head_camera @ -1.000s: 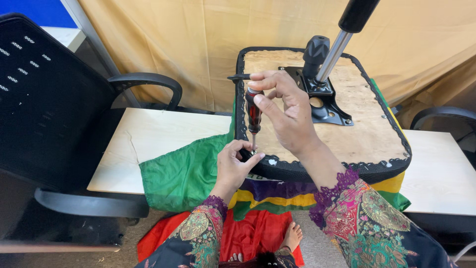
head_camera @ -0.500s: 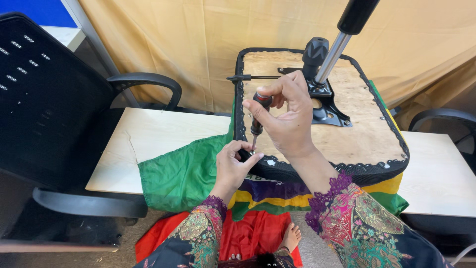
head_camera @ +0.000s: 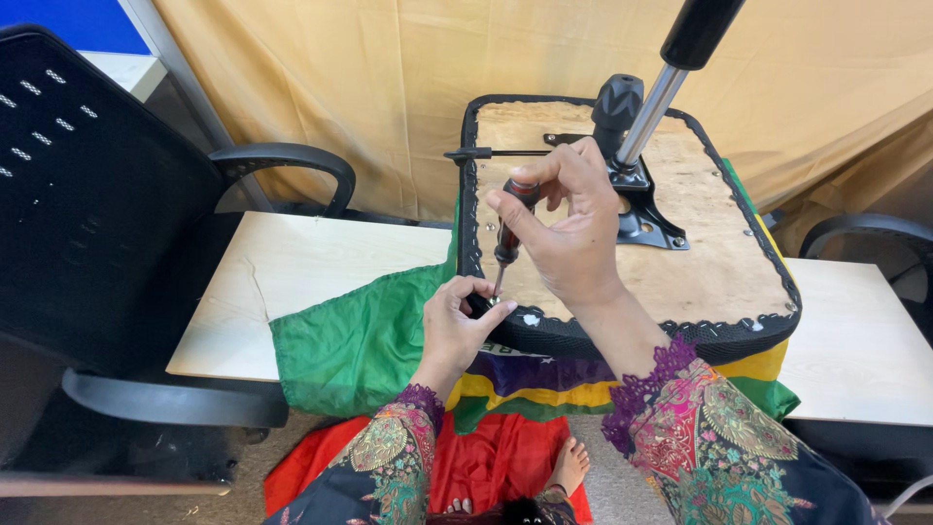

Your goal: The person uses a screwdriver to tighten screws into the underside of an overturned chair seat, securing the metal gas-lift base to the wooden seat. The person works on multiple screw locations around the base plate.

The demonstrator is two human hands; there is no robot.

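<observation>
Presently the step in hand reads as screw work at the near-left corner of an upturned chair seat, wooden underside up, black mesh-type edging round the rim.

Right hand: closed round the red-and-black handle of a screwdriver, thumb and fingers wrapped at the top end; shaft runs down and slightly toward the person. Tip sits just below this hand, at the seat's edge.

Left hand: fingers pinched together at the tip, touching the seat rim; seems to steady the bit or a small fastener. Fastener itself too small to confirm.

Beyond the right hand: black metal mounting plate w/ gas-lift cylinder standing up from the seat, tilted to the right; a thin lever rod projects left of it. Seat rests on a pale tabletop over green cloth, w/ yellow and purple bands under the near edge. Black office chair well to the left of the left hand.

Judgement: driving or loosening not finished. Next move calls for the tip kept square in the head, axial pressure from the right hand, left fingers clear of the bit in case of slip.
</observation>
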